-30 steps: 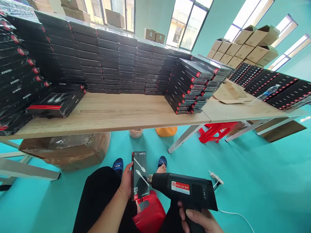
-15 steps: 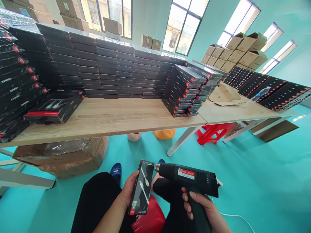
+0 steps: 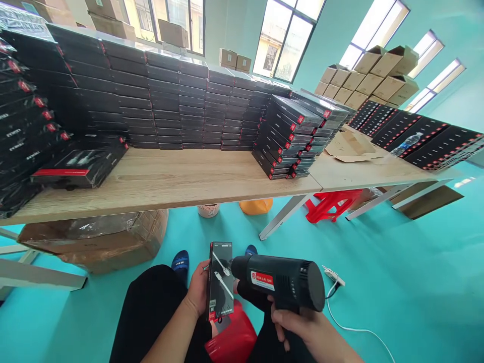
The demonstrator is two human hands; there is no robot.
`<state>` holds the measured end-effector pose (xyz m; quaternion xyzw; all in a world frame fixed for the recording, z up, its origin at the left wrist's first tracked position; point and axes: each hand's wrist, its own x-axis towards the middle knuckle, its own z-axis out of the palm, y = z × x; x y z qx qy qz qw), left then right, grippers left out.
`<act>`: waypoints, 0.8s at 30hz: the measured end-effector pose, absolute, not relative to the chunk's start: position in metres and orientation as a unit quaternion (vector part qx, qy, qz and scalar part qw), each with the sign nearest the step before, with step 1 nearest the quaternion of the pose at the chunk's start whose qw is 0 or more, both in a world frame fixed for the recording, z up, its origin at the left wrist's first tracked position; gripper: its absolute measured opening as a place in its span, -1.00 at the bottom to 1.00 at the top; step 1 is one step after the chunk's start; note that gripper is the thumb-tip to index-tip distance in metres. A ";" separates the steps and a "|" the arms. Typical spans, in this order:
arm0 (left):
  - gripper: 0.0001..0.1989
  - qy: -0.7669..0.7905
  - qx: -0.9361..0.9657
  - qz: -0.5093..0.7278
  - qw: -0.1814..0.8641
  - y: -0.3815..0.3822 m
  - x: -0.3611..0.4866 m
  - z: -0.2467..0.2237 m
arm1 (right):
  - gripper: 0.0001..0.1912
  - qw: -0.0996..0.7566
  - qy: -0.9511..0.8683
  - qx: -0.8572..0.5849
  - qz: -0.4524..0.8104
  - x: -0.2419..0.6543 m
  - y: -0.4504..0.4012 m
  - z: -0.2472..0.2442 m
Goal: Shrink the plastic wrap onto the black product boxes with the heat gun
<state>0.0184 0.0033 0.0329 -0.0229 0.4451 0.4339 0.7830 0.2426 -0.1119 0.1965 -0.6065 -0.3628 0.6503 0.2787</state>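
My left hand (image 3: 199, 288) grips the left side of a slim black cable box (image 3: 221, 282), which stands nearly upright over my lap with pictures of white cable plugs on its front. My right hand (image 3: 291, 322) is wrapped round the handle of a black heat gun (image 3: 278, 280) with a red and white label. The gun's nozzle points left and lies in front of the box's right edge; whether it touches the box I cannot tell. Part of the gun's grip is hidden behind my fingers.
A wooden table (image 3: 181, 176) stands ahead, carrying tall stacks of black boxes (image 3: 162, 101) and one wrapped box (image 3: 81, 164) at left. Below are a red stool (image 3: 330, 204), a large carton (image 3: 94, 242) and a power strip (image 3: 333, 276) with a white cord. Something red (image 3: 232, 335) lies between my legs.
The heat gun has moved left and turned, bringing its nozzle across the box's right edge. The box has shifted slightly left and up, and is more upright. The power strip now shows.
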 end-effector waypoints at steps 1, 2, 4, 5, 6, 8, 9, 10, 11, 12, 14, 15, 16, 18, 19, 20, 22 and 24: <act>-0.78 0.439 -0.028 0.435 0.786 0.004 0.017 0.033 | -0.62 0.264 -0.369 -0.602 0.657 0.244 -0.113 0.197; -0.76 0.429 -0.031 0.436 0.791 0.005 0.016 0.033 | -0.64 0.241 -0.381 -0.596 0.664 0.246 -0.114 0.198; -0.71 0.403 -0.040 0.438 0.802 0.008 0.015 0.035 | -0.68 0.206 -0.396 -0.598 0.666 0.251 -0.116 0.199; -0.68 0.391 -0.044 0.438 0.808 0.009 0.014 0.036 | -0.67 0.214 -0.392 -0.606 0.658 0.253 -0.117 0.199; -0.67 0.381 -0.047 0.436 0.814 0.010 0.014 0.037 | -0.64 0.237 -0.381 -0.616 0.648 0.255 -0.118 0.199; -0.64 0.367 -0.052 0.430 0.823 0.011 0.014 0.038 | -0.55 0.280 -0.350 -0.630 0.634 0.258 -0.119 0.197; -0.63 0.363 -0.053 0.430 0.825 0.011 0.014 0.037 | -0.54 0.280 -0.344 -0.632 0.635 0.259 -0.120 0.196; -0.64 0.362 -0.053 0.435 0.823 0.010 0.014 0.037 | -0.58 0.266 -0.349 -0.632 0.639 0.259 -0.121 0.195; -0.65 0.363 -0.052 0.445 0.817 0.010 0.014 0.036 | -0.64 0.243 -0.360 -0.629 0.645 0.259 -0.122 0.193; -0.67 0.367 -0.050 0.458 0.808 0.010 0.014 0.035 | -0.70 0.219 -0.370 -0.626 0.651 0.259 -0.124 0.191; -0.72 0.375 -0.042 0.479 0.793 0.009 0.014 0.034 | -0.72 0.216 -0.375 -0.624 0.651 0.258 -0.127 0.186; -0.74 0.376 -0.040 0.482 0.791 0.009 0.014 0.035 | -0.69 0.237 -0.369 -0.625 0.645 0.258 -0.128 0.184; -0.74 0.374 -0.039 0.478 0.794 0.009 0.013 0.035 | -0.67 0.257 -0.361 -0.626 0.641 0.257 -0.129 0.182; -0.73 0.367 -0.042 0.464 0.805 0.009 0.013 0.037 | -0.69 0.260 -0.361 -0.623 0.643 0.256 -0.131 0.180; -0.73 0.365 -0.046 0.457 0.810 0.009 0.012 0.038 | -0.71 0.250 -0.367 -0.619 0.647 0.256 -0.131 0.180; -0.73 0.366 -0.047 0.455 0.810 0.009 0.012 0.039 | -0.73 0.238 -0.373 -0.615 0.653 0.255 -0.132 0.180; -0.75 0.366 -0.040 0.463 0.806 0.008 0.012 0.040 | -0.72 0.236 -0.371 -0.611 0.659 0.253 -0.132 0.179; -0.76 0.359 -0.027 0.469 0.806 0.008 0.012 0.040 | -0.67 0.272 -0.353 -0.615 0.651 0.253 -0.132 0.178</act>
